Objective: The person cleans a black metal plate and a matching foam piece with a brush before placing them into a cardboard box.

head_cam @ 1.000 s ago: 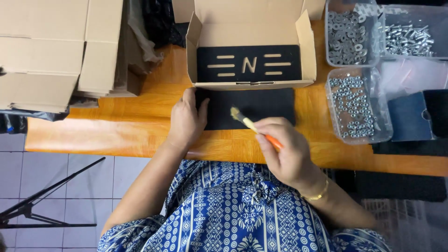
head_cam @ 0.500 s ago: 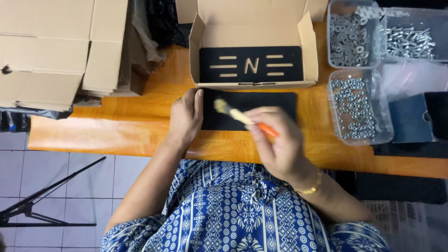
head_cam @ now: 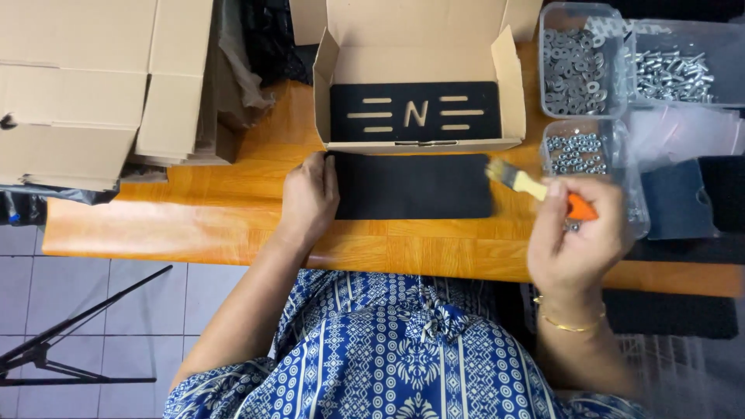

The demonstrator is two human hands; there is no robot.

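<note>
Wooden table (head_cam: 194,225) | left hand (head_cam: 309,198) flat on one black panel (head_cam: 415,186) | right hand (head_cam: 578,237) fingers grip one brush (head_cam: 535,188)

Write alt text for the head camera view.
A left hand steadies a black plate on an orange table while the right hand holds a small brush off its right end. Behind sits an open cardboard box.

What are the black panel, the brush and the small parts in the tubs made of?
The black panel looks like matte foam or felt: flat, dull, no shine. The brush seems to have pale bristles, a light wooden ferrule area and an orange, probably plastic handle. The parts look like bright metal washers and screws in clear plastic tubs.
</note>
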